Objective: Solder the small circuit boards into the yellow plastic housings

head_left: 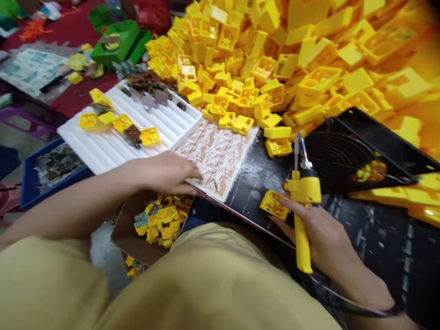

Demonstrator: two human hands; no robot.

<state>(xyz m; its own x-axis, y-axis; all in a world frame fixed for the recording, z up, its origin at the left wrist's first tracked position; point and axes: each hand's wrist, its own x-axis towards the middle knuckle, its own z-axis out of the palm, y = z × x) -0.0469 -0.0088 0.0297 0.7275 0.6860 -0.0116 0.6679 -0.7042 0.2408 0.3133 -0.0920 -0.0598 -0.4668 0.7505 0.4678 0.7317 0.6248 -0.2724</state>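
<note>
My right hand (319, 233) is closed round a yellow soldering gun (302, 220), whose metal tip points up and away from me. Between the thumb and finger of that same hand sits a small yellow plastic casing (274, 204), just above the black tabletop (252, 183). My left hand (167, 172) lies at the near edge of a patterned board (216, 160), palm down with fingers loosely extended. I see nothing in it, though its underside is hidden.
Yellow casings (247, 82) are heaped across the back. A white ribbed foam tray (120, 151) carries a few casings and dark parts. A black fan (360, 151) stands at right. Below the edge is a cardboard box (129, 229) of casings; a blue bin (30, 183) is at left.
</note>
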